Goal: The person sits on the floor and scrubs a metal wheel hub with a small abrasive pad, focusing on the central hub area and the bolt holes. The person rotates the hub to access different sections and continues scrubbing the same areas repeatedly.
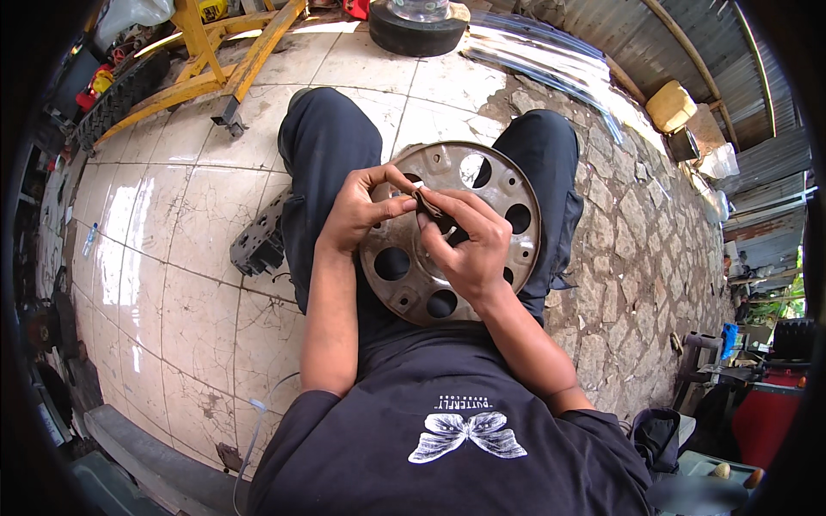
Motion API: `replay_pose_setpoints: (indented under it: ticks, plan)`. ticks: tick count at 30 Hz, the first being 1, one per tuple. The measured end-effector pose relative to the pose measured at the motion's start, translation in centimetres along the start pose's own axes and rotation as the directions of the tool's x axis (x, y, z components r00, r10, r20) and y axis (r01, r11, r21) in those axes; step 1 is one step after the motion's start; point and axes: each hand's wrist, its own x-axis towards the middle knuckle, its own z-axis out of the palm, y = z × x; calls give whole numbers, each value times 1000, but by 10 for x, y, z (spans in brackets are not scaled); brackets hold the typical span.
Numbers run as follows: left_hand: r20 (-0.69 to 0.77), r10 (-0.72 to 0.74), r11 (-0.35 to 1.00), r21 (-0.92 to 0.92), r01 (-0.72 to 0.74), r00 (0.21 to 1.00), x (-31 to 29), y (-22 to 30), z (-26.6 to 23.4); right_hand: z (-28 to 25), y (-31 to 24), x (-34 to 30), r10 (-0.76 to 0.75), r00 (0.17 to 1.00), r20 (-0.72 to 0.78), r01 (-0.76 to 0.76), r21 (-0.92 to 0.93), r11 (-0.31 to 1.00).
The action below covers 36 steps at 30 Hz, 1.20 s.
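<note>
A round, worn metal plate (419,277) with several large holes and small bolt holes rests across my lap, resembling a flexplate. Over its upper middle, my left hand (357,211) pinches one end of a small folded brown piece (433,211) between thumb and forefinger. Thumb and fingers of my right hand (473,241) close on the same piece from the other side. It could be cloth or sandpaper; I cannot tell which. The fingers cover part of it and the plate's centre.
On the tiles left of my leg lies a dark metal block (261,236). A yellow metal frame (202,77) stands far left, and a black tire-like ring (417,34) sits ahead. Stone paving (632,258) borders the tiles at right. Beyond it are a yellow jerrycan (671,107) and corrugated sheets.
</note>
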Motion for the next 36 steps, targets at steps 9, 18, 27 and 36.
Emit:
replay_pose_setpoints:
  ticks: [9,18,27,36]
  plan:
    - [51,-1,999,46,-2,999,1,1,-2,-3,8,2,21,997,76,-23,14,1000]
    - [8,16,975,-221,-14,1000,1,7,19,-19,29,6,70,997,32,-67,-79,995]
    - [93,10,882,-470,35,996,3,-4,11,-14,30,40,-90,986,141,122,-236,964]
    - [-6,56,928,-370,-55,998,2,-3,18,-2,43,57,-216,958,190,259,-247,934]
